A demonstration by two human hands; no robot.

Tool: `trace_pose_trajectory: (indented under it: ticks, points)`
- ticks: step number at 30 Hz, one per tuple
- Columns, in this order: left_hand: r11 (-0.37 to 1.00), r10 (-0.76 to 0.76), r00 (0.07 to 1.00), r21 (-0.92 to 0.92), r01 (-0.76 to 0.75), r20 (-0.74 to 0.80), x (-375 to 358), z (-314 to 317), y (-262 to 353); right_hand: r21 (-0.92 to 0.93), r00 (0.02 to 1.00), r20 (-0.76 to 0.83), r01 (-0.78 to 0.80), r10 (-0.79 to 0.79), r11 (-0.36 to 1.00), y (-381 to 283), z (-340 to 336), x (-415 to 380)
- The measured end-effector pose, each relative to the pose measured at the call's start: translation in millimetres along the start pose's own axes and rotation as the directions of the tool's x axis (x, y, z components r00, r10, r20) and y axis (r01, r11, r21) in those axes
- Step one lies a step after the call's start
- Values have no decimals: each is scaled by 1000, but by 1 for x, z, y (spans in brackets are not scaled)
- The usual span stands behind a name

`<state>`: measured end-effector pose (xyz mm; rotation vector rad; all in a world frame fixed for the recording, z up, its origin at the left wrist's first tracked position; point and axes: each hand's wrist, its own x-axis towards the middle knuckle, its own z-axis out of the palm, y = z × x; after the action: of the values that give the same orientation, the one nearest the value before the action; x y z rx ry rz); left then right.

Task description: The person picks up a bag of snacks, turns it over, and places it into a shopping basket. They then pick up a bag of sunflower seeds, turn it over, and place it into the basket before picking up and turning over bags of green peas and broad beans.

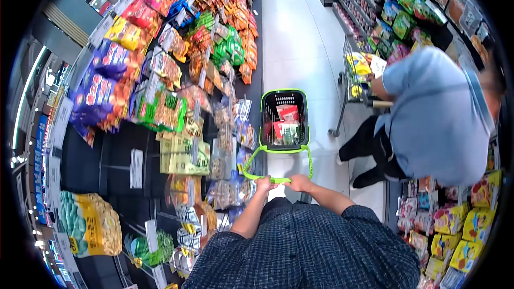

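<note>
A black shopping basket point(267, 123) with a bright green rim stands in front of me in the aisle. Its green handle point(309, 161) is swung toward my body. My left hand point(263, 184) is closed around the left part of the handle bar, and my right hand point(298, 183) is closed on it just to the right. Inside the basket lie a few red packets point(289, 113) and a green-and-white packet point(289, 134). Both hands are close to the front of my dark checked shirt point(300, 241).
On the left, shelves hold many snack bags point(110, 61) and a yellow bag point(91, 225). At right, a person in a light blue shirt point(439, 118) stands by a shopping cart point(350, 69). More packets point(447, 219) hang beyond. Pale floor point(300, 32) runs ahead.
</note>
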<state>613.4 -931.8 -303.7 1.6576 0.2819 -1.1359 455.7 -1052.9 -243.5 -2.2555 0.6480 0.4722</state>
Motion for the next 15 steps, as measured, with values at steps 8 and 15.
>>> trace_pose_trajectory:
  ticks: [8, 15]
  points:
    - [993, -52, 997, -99, 58, 65, 110, 47, 57, -44, 998, 55, -38, 40, 998, 36, -91, 91]
    - [982, -136, 960, -94, 163, 244, 193, 117, 164, -107, 995, 97, -25, 36, 994, 82, -186, 209]
